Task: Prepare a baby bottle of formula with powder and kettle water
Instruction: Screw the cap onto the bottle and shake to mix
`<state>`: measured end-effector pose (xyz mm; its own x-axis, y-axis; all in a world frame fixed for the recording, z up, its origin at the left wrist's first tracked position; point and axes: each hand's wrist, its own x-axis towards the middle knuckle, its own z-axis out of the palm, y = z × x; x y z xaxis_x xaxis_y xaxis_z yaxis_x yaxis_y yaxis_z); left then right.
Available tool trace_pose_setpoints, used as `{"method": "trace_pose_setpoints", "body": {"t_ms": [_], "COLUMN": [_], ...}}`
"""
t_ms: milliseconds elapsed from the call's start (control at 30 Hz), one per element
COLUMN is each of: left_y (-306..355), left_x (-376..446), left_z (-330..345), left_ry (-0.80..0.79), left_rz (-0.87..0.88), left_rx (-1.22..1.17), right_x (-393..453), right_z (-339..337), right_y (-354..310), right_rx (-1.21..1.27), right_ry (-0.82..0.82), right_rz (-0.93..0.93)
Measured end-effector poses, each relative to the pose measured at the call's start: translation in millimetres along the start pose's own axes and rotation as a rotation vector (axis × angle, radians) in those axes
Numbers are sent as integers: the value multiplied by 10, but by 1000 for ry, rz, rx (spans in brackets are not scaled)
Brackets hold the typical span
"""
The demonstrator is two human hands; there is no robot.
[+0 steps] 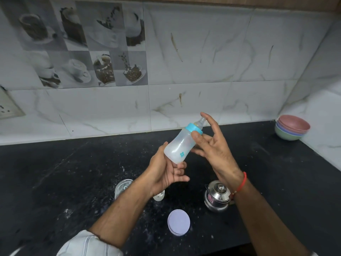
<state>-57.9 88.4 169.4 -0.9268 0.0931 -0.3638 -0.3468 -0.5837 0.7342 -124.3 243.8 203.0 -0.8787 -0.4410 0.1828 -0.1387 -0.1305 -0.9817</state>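
Observation:
A cloudy baby bottle [180, 145] with a blue collar and clear teat is held tilted above the black counter [73, 172], teat pointing up and right. My left hand [164, 172] cups its base from below. My right hand [212, 145] rests its thumb on the blue collar, with the other fingers spread beside the teat. A small steel kettle [217, 196] with its lid on stands on the counter under my right wrist. A round lilac lid [179, 224] lies flat near the front. A clear cap [122, 187] and a small white object [159, 196] sit partly hidden behind my left forearm.
Stacked pastel bowls [292, 127] stand in the back right corner against the marble tiles. A wall socket [9, 106] is at the far left. White powder specks dot the counter.

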Motion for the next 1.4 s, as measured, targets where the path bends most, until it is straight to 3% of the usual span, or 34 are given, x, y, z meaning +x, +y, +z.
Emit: {"method": "trace_pose_setpoints", "body": {"t_ms": [200,400,567,733,1167,1267,1400], "left_y": [31,7,56,116,-74,-187,-314], "left_x": [-26,63,111,37,-112,-190,-305], "left_z": [-52,-232,-532,-822,-1631,-1779,-1857], "left_ry": [-76,64,71,232,447,521,554], "left_rz": [-81,158,268,349,516,501,436], "left_rx": [15,181,342,614,1074,1249,1249], "right_x": [23,88,119,136,70,49,24], "right_z": [103,144,174,298,430,409,338], "right_y": [-4,70,192,499,1288,1449,1602], "right_rx": [-37,-181,-442,-639,-670,-663,-672], "right_ry": [6,-10,27,112,76,49,24], "right_rz": [-14,-47,-69,-48,211,245,278]}}
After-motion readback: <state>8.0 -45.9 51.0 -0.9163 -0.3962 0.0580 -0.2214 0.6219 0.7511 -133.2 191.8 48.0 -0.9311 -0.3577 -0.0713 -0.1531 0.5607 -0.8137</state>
